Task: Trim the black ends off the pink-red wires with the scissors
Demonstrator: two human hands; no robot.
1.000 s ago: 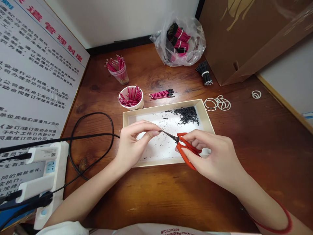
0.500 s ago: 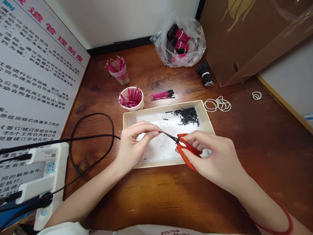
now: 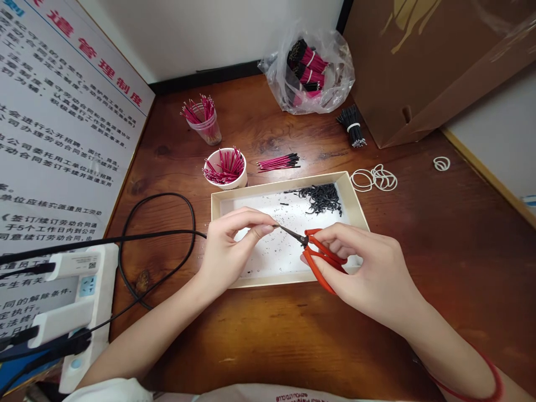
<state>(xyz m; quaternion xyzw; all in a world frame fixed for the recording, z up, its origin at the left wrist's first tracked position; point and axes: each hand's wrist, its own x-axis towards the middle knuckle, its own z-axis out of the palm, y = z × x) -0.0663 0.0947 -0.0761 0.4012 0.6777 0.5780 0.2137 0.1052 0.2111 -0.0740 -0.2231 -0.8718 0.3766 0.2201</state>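
Observation:
My right hand (image 3: pixel 368 273) grips red-handled scissors (image 3: pixel 319 258) over a shallow cream tray (image 3: pixel 354 201). The dark blades point left and meet the fingertips of my left hand (image 3: pixel 232 245). That hand is pinched shut on something too small to make out. A heap of black wire offcuts (image 3: pixel 320 199) lies in the tray's far right corner, with tiny specks scattered on its white floor.
A white cup (image 3: pixel 226 167) and a clear cup (image 3: pixel 204 120) hold pink wires; loose pink wires (image 3: pixel 278 162) lie beside them. A plastic bag of wire bundles (image 3: pixel 312 70), a black bundle (image 3: pixel 352 125), rubber bands (image 3: pixel 374 178), a brown box (image 3: pixel 422 61), a power strip (image 3: pixel 79 301) with black cables, and a printed board on the left.

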